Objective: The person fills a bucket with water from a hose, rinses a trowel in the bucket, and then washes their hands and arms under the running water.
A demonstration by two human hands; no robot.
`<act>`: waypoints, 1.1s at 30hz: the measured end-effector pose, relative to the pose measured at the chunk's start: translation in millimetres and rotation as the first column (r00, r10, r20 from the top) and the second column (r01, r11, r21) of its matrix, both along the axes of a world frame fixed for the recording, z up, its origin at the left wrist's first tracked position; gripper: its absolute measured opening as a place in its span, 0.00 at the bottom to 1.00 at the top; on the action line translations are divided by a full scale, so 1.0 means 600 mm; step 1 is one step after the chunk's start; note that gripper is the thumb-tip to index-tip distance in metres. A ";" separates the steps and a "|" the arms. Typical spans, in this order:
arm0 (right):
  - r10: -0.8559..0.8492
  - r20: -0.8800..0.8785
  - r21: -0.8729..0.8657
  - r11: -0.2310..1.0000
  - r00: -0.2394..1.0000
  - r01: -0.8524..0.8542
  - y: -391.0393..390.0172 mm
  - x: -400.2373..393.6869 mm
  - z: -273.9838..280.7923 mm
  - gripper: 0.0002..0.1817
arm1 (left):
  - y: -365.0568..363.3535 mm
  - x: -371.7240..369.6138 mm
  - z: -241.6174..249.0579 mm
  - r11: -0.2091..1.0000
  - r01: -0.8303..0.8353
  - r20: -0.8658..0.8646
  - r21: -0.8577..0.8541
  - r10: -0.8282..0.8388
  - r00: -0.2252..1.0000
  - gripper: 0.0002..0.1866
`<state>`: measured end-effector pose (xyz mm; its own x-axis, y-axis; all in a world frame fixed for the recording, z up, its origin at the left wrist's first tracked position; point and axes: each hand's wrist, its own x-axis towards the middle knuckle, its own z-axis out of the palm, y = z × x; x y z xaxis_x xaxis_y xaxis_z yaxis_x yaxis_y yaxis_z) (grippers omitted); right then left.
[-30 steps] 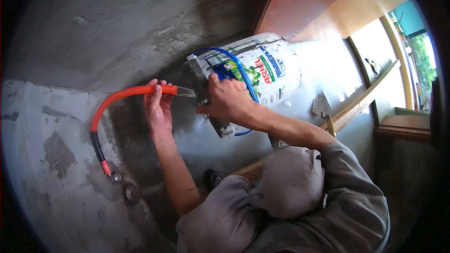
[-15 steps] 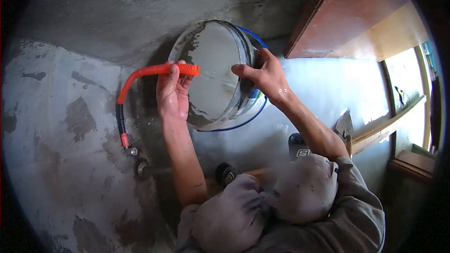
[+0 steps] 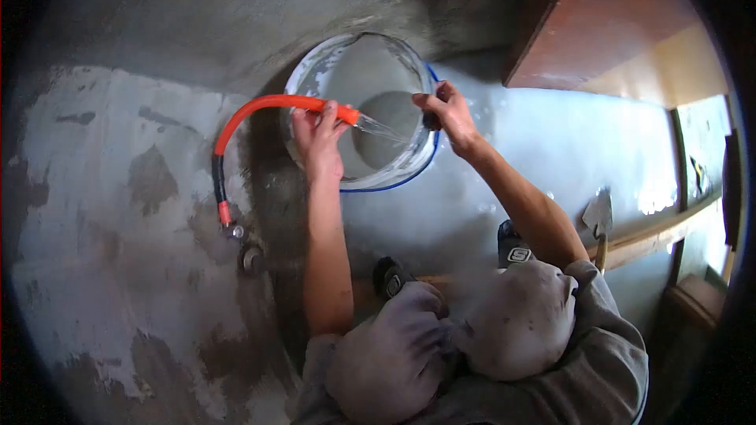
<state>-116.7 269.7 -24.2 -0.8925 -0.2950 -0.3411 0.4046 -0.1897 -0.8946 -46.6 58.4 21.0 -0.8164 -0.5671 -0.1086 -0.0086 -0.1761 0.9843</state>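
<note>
My left hand is closed around the orange hose near its open end. Water sprays from the hose into the round bucket, onto its right inner wall. Grey residue coats the inside of the bucket, and a blue line runs around its outer edge. At the right rim, my right hand grips the bucket's edge, with a dark patch under its fingers. The hose curves down through a black section to a metal valve at the wall.
A reddish-brown wooden panel juts in at the upper right. On the right, a trowel leans by a wooden beam. My two shoes show below the bucket. A round wall fitting sits under the valve.
The bucket has tipped back more upright, its opening now facing me. Water now streams from the hose end. My left hand has moved right with the hose, over the bucket.
</note>
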 end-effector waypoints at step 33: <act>0.202 -0.081 0.978 -0.173 0.976 0.117 0.536 0.183 -0.155 0.29 | -0.227 0.277 0.152 -0.348 0.029 -0.116 -0.937 0.389 0.914 0.22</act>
